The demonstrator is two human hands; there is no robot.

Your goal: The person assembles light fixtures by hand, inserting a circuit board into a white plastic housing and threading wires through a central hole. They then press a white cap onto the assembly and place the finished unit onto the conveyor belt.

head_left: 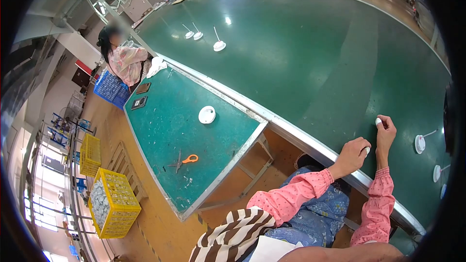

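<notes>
My left hand is over the near metal edge of the green conveyor belt, its fingers curled closed. My right hand lies a little farther over the belt, its fingers also curled in. Both thumbs show a white covering at the tip, and I see no object in either hand. To the right of my right hand, a white round part with a thin stem stands on the belt. Another such part sits closer to me at the right edge of view.
Several stemmed white parts stand farther up the belt. A green side table holds orange-handled scissors, a white round part and a dark phone-like object. Yellow crates stand left. A co-worker sits beyond the table.
</notes>
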